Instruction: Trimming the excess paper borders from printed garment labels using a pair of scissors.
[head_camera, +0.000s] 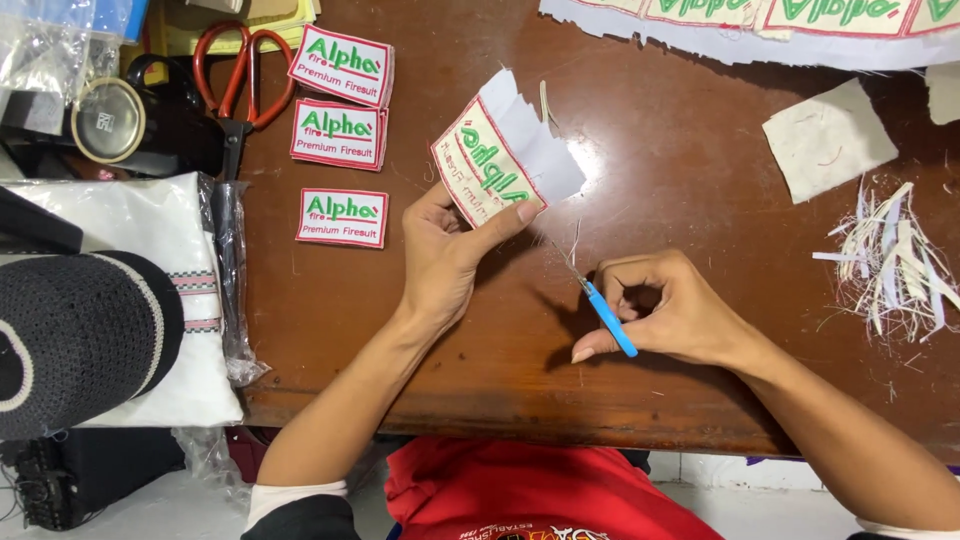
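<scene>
My left hand (440, 262) pinches a white embroidered patch (500, 160) with green lettering and a red border, held tilted above the brown wooden table (660, 150). White backing fabric sticks out along its upper right side. My right hand (665, 308) grips small scissors with a blue handle (610, 318), their thin tip pointing up-left toward the patch's lower corner, a short way apart from it.
Three trimmed patches (342, 217) lie left of my left hand. Red-handled scissors (240, 80) rest at the top left. A strip of uncut patches (760, 25) runs along the far edge. Fabric scraps (895, 265) pile at right, beside a white square piece (828, 138). Bagged cloth (150, 290) sits left.
</scene>
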